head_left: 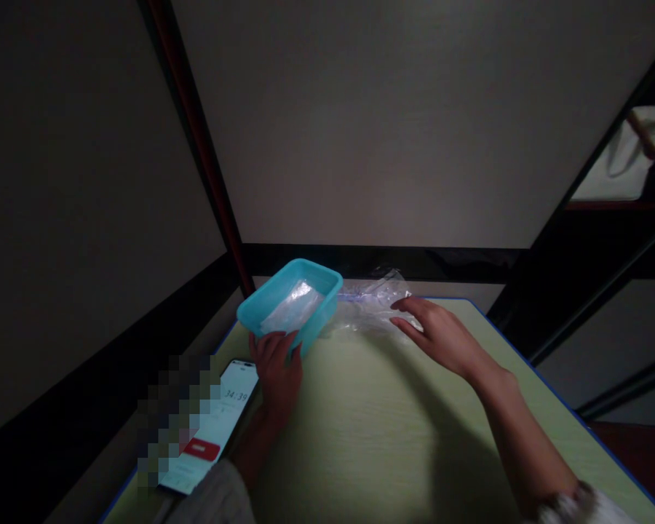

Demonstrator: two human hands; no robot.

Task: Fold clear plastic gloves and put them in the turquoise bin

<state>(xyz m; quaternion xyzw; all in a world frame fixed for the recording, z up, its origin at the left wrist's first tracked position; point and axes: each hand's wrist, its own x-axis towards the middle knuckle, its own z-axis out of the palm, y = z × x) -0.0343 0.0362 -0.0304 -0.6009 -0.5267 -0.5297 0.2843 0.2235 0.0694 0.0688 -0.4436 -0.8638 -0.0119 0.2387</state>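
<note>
A turquoise plastic basket [319, 320] is at the far left part of the table, with a clear, shiny plastic packet [295, 306] lying inside. My left hand [277, 367] grips the basket's near end, fingers bent against its outer wall; part of the grip is hidden. To the right of the basket, a crumpled transparent plastic bag [368, 306] lies along the table's far edge. My right hand [442, 335] is over the bag's right end, thumb and forefinger apart with nothing visible between them. Whether its fingertips touch the bag, I cannot tell.
A lit phone [218, 422] showing a timer lies left of my left forearm, partly covered by a blurred patch. The pale green table [360, 429] has a blue edge and stands against a panelled wall [371, 131]. A white bag [622, 160] is at the far right.
</note>
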